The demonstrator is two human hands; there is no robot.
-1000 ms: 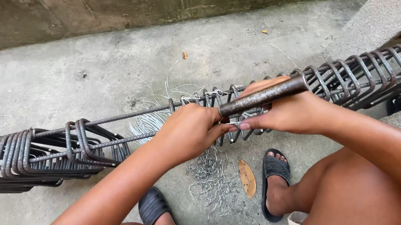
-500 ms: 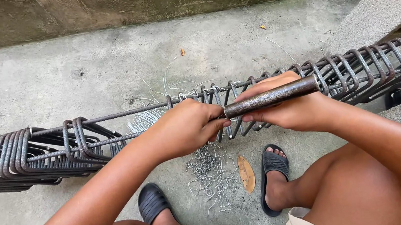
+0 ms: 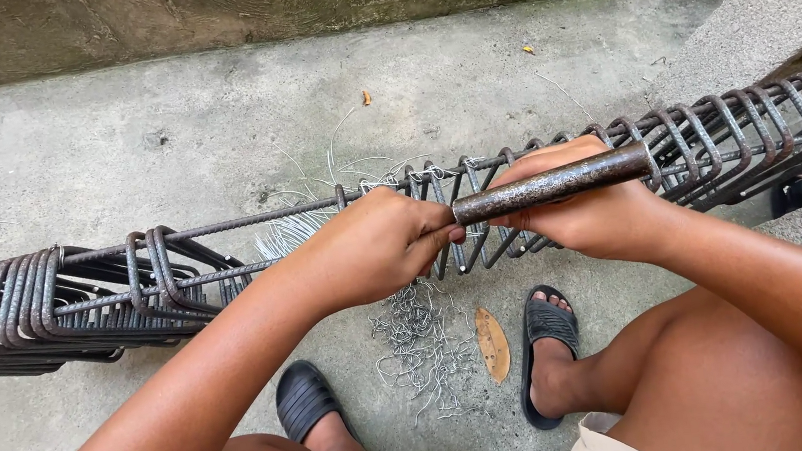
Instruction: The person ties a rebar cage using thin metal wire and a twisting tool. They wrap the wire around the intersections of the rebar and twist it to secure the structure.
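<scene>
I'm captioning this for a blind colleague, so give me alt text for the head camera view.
A person's left hand and right hand grip a rusty dark metal rod tool against a long cage of steel rebar with looped stirrups. Below lie cut bits of pale tie wire on the concrete floor, between black sandals.

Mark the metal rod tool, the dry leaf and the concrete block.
metal rod tool [image 3: 557, 182], head view, middle of the bare shaft beyond the right hand.
dry leaf [image 3: 492, 344], head view, centre of the leaf on the floor.
concrete block [image 3: 759, 8], head view, top face.
</scene>
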